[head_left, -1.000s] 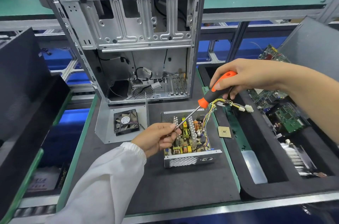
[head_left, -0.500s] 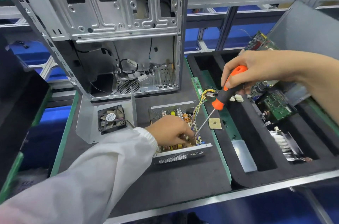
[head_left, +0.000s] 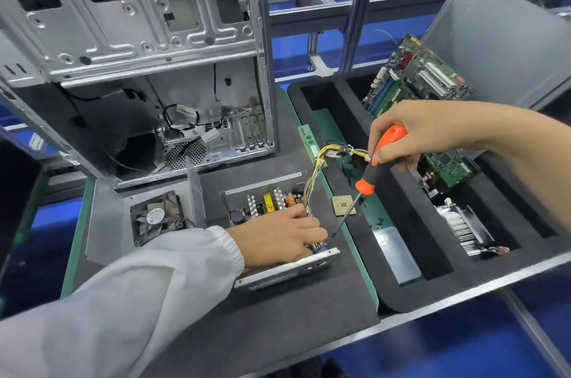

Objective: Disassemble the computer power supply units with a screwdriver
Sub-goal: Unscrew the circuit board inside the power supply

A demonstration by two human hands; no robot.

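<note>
Scene: a worker's two hands over an opened power supply on a dark mat, its cover off and its circuit board showing, directly under the left hand.

Left hand: the left hand, in a white sleeve, now lies down inside the open box with its fingers curled among the parts at the near right corner; a second ago it was up pinching the shaft of the tool. What the fingertips are pinching, if anything, cannot be told from this angle.

Right hand: the right hand grips the orange-and-black handle of the screwdriver, which has swung off the box and slants down toward the left hand, its tip just beside those fingers and above the mat.

Wires: a yellow bundle of wires runs up from the box toward the right hand.

Nearby: a loose fan sits left of the left hand; an empty computer case stands beyond both hands; circuit boards lean in the foam tray behind the right hand.

Meaning: the driving has paused, and the worker seems to be picking out a loosened screw or freeing the board by hand.
</note>
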